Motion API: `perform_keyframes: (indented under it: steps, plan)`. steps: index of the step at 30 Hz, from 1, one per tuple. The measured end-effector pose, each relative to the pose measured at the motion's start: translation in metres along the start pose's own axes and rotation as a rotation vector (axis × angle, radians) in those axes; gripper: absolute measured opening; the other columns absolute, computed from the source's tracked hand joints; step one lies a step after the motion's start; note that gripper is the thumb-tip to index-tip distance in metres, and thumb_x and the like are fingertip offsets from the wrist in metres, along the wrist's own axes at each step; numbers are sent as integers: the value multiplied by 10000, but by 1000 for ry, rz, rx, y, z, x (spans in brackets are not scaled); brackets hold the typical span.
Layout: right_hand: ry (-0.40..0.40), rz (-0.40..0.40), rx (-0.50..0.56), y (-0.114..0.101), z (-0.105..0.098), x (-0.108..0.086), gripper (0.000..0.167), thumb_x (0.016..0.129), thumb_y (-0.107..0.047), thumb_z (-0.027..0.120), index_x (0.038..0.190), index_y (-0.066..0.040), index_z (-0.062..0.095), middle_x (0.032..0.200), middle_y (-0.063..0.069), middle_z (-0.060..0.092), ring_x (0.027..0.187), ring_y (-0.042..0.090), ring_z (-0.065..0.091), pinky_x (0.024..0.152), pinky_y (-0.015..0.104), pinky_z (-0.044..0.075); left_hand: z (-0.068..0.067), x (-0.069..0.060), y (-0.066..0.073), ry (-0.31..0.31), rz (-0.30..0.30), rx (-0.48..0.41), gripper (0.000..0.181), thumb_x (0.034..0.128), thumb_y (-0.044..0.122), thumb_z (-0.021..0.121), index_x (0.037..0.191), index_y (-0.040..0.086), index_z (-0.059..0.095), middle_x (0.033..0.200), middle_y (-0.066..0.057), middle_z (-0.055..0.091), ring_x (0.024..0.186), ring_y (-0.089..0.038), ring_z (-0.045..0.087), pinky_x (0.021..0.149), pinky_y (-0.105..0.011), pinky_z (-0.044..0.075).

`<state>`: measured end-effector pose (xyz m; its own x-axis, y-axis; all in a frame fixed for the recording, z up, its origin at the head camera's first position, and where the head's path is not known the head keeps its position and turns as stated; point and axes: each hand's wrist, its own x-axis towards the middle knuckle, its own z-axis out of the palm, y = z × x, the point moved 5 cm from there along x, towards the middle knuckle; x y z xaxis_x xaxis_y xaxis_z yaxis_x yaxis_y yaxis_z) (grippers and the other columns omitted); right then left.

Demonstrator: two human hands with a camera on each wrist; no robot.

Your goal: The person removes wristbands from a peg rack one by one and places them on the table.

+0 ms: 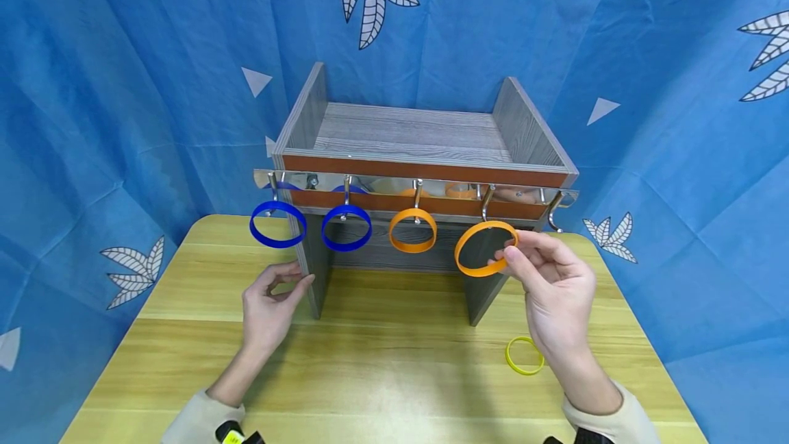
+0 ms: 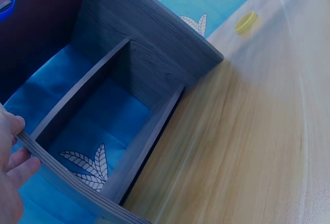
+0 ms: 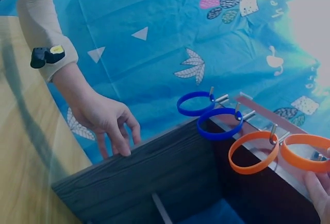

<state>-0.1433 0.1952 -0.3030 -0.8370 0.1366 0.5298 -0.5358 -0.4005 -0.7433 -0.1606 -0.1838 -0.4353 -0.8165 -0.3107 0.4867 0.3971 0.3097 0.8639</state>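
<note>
My right hand (image 1: 561, 286) pinches an orange wristband (image 1: 487, 273) between thumb and fingers, its upper rim at the tip of a metal hook (image 1: 487, 203). Whether the band is over that hook, I cannot tell. To its left, another orange wristband (image 1: 413, 247) and two blue wristbands, one nearer (image 1: 346, 247) and one at the far left (image 1: 277, 243), hang from hooks on a shiny metal rail (image 1: 388, 185). My left hand (image 1: 271, 303) grips the front edge of the grey wooden shelf's left side panel (image 2: 67, 175), thumb on the inner face.
A yellow wristband (image 1: 524, 370) lies on the wooden table (image 1: 382, 375), right of the shelf and near my right forearm. The rightmost hook (image 1: 553, 214) sticks out at the rail's end. Blue patterned cloth (image 1: 154, 88) hangs behind and at both sides.
</note>
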Motion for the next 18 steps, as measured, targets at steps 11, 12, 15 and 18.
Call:
perform_keyframes:
  steps: [11, 12, 15, 18]
  plan:
    - [-43, 30, -26, -3, -11, -9, 262, 935, 256, 570, 1144, 161, 696, 960, 126, 799, 832, 197, 793, 749, 310, 692, -1, -1, 0, 1, 0, -8, 212, 841, -84, 827, 1028, -14, 756, 946, 242, 709, 850, 77, 696, 664, -126, 633]
    - [-45, 31, -6, -3, -12, -10, 263, 931, 266, 563, 1145, 176, 687, 963, 146, 799, 833, 208, 795, 750, 316, 693, -1, -1, 0, 1, 1, -9, 211, 841, -85, 827, 1027, -16, 756, 946, 241, 709, 850, 76, 696, 664, -127, 634]
    - [-41, 39, 5, -3, -16, -12, 265, 923, 283, 553, 1141, 194, 676, 959, 164, 800, 829, 214, 795, 743, 313, 693, 0, -1, -1, 1, 4, -10, 213, 840, -86, 828, 1028, -18, 755, 947, 237, 709, 852, 71, 698, 663, -132, 636]
    - [-31, 72, -71, -2, -21, -16, 269, 928, 263, 574, 1139, 152, 699, 957, 115, 811, 825, 187, 794, 745, 308, 693, 0, -1, -1, 0, 5, -13, 214, 841, -86, 827, 1031, -21, 755, 949, 234, 707, 854, 65, 699, 664, -135, 637]
